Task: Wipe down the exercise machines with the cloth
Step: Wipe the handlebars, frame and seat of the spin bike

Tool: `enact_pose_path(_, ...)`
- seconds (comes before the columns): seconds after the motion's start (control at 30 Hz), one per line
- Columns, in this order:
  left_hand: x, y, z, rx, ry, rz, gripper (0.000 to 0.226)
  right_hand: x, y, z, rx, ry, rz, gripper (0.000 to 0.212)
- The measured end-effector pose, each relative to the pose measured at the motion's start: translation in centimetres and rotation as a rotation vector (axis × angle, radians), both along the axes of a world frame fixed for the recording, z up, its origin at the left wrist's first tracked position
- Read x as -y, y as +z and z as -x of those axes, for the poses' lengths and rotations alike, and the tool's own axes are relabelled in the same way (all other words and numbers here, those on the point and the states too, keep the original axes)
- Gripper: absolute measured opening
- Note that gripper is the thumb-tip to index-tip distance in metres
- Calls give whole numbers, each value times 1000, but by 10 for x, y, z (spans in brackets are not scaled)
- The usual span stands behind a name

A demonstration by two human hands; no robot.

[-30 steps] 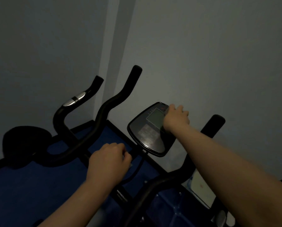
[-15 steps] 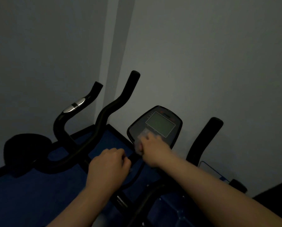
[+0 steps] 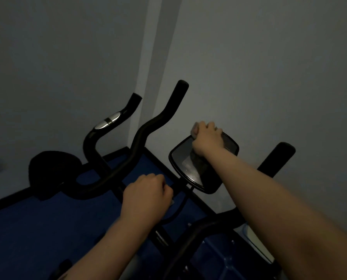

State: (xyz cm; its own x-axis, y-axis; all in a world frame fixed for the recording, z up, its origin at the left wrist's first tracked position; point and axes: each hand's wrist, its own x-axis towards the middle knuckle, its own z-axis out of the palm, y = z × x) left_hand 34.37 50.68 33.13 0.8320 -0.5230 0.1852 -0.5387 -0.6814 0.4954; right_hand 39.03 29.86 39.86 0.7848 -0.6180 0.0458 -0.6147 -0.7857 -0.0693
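An exercise bike with black handlebars and a dark console screen stands in a dim corner. My right hand sits on the upper part of the console, fingers curled round a small pale cloth that peeks out at the knuckles; a greyish smear lies on the screen below it. My left hand is closed round the bike's black centre bar, just left of the console stem.
Grey walls meet in a corner right behind the bike. The right handlebar end rises beyond my right forearm. A black rounded pad sits at left over the blue floor. A pale object lies at lower right.
My right hand has swept from the console's lower left edge back up to its top edge with the cloth. My left hand stays gripping the bar.
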Motion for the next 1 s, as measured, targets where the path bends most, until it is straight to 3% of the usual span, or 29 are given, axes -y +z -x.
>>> enact_pose_path(0.23, -1, -1, 1, 29, 6, -24, 26, -47, -32, 64, -250, 348, -8, 34)
enact_pose_path(0.33, -3, 0, 3, 40, -6, -18, 26, -24, -25, 85, -279, 215, -49, 23)
enact_pose_path(0.47, -3, 0, 4, 49, 11, -2, 26, 14, -7, 60, -113, -80, -7, 37)
enact_pose_path(0.6, -1, -2, 4, 54, 34, -1, 26, 24, 2, 7, 109, -166, -34, 37)
enact_pose_path(0.7, 0, -3, 2, 56, 57, 3, 26, 3, -5, -16, 88, -44, -24, 43)
enact_pose_path(0.83, 0, -6, 1, 47, 59, -1, 25, -47, -39, 12, -152, 317, 35, 40)
enact_pose_path(1.0, -2, -3, 2, 46, 38, 12, 26, -29, -30, 71, -293, 295, 49, 35)
